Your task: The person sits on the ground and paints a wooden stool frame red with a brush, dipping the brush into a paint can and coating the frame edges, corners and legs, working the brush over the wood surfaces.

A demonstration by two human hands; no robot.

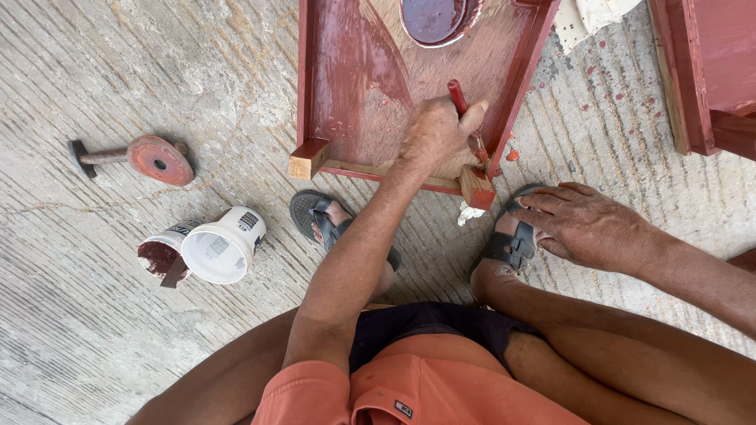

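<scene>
Rough concrete is spotted with red drips. A brush (466, 118) is pinched in the closed fingers of the left hand (437, 130) over the wet wooden tray (346, 86); the right hand (587, 224), fingers loosely together, rests on a sandal (512, 240). Smearing is risked where the wrist passes close above fresh paint.

Bright, even daylight; sharp focus.

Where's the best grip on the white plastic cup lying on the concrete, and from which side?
Grip the white plastic cup across its side wall, coming straight down from above. It lies tipped on the concrete floor with its open mouth toward the camera, and a stained cup touches its left side, so a grip near the narrower base end probably suits best.
</scene>
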